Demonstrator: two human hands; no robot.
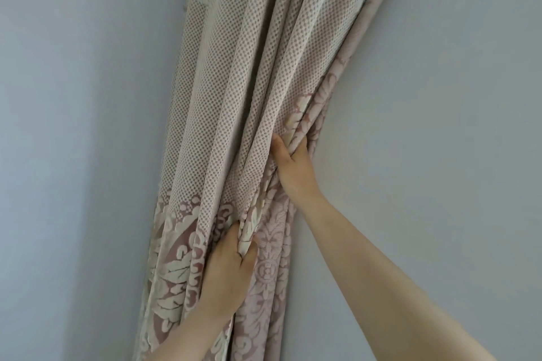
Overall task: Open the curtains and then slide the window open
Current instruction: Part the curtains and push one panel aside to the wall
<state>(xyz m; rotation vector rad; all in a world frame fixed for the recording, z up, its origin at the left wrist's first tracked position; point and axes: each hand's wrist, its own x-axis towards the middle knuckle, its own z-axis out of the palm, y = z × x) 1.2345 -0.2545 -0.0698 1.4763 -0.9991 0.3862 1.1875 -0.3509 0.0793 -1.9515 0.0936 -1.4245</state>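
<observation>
A pink and cream curtain (pixel 223 114) with a dotted weave and a floral border hangs bunched in folds down the middle of the head view, against a corner of the wall. My left hand (pixel 227 269) grips a fold near the lower floral border, thumb on one side and fingers tucked behind. Higher up, my right hand (pixel 294 165) clutches the gathered folds at the curtain's right edge, its fingers buried in the cloth. No window shows in this view.
Plain pale blue-grey wall (pixel 434 132) lies to the right of the curtain and another stretch of wall (pixel 76 132) to the left. Both my bare forearms reach in from the bottom edge.
</observation>
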